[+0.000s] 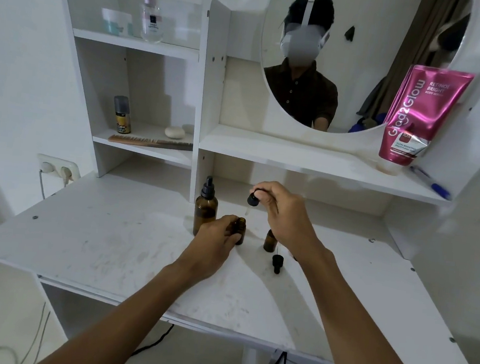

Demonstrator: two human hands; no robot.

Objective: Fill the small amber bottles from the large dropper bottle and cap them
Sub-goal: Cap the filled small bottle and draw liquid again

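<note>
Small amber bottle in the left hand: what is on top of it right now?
No cap: the small amber bottle stands open. The right hand holds a dropper cap above it. Left hand fingers hide its left side.

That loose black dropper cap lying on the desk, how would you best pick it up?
Pinch the dropper cap across its wide ribbed collar, coming straight down from above. It lies on its side on the desk, bulb toward the person, open space around it; the collar probably offers the firmest hold.

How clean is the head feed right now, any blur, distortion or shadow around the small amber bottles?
Head view: wide-angle bending bows the white shelf unit edges; soft arm shadows cross the white tabletop; the open small amber glass bottle and clear dropper pipette look sharp enough; the right edge smears.
</note>
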